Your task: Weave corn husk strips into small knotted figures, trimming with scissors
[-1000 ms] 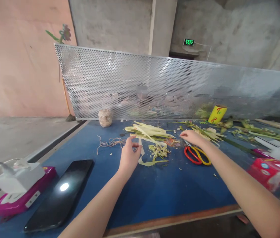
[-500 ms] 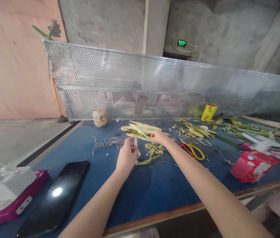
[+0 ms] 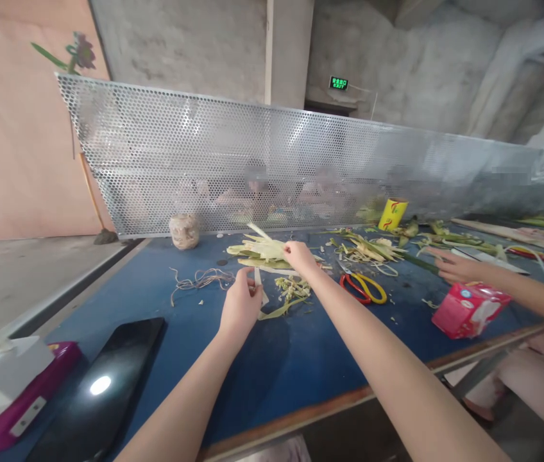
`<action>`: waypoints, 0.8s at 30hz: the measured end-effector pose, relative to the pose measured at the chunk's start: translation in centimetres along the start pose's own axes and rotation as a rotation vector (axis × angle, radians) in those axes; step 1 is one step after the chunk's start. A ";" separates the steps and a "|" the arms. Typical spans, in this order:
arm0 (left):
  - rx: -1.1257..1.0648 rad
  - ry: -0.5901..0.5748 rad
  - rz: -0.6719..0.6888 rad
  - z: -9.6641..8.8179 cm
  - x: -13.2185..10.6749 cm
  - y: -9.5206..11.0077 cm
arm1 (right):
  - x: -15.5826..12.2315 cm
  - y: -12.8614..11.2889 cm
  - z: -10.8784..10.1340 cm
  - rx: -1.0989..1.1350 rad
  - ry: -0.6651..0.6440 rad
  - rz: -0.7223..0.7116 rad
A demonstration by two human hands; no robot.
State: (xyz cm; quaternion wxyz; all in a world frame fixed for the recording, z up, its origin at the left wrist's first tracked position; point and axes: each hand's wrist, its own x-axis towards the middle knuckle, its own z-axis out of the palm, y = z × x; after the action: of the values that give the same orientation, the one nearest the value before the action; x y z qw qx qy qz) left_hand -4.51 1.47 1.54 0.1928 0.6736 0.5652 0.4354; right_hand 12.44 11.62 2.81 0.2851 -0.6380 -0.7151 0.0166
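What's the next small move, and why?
Probably lift one piece off the husk pile with the right hand and bring it to the left hand: the right fingertips are at the pile, while the left appears to pinch a pale strip.

Scissors [image 3: 357,278] right of husks [image 3: 263,250]

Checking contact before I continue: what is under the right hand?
Pale leaves show at the edge of the right hand and reach out to its left. What lies directly beneath the hand is covered, so I cannot tell.
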 end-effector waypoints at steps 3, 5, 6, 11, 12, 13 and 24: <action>0.005 0.010 -0.006 0.0 0.1 -0.2 | 0.5 -0.2 -1.1 0.113 0.168 -0.032; 0.008 0.016 -0.014 0.0 0.2 -0.3 | 0.7 -0.4 -2.1 0.182 0.279 -0.060; 0.008 0.019 -0.018 0.0 0.3 -0.3 | 0.8 -0.6 -2.7 0.206 0.327 -0.072; -0.007 0.039 -0.034 0.2 0.5 -0.4 | 1.0 -1.3 -5.5 0.496 0.619 -0.159; -0.011 0.043 -0.038 0.2 0.6 -0.4 | 0.9 -1.6 -5.9 0.580 0.650 -0.173; -0.013 0.048 -0.042 0.2 0.6 -0.4 | 0.8 -1.9 -6.3 0.648 0.641 -0.179; -0.009 0.123 -0.081 0.0 1.0 -0.9 | -4.3 -3.6 -4.5 0.925 -0.466 -0.056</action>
State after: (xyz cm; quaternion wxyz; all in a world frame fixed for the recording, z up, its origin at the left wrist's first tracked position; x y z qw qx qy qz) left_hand -5.06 2.68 1.27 0.1782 0.6215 0.6008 0.4701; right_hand 11.21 5.49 6.34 0.3709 -0.4051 -0.6943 0.4650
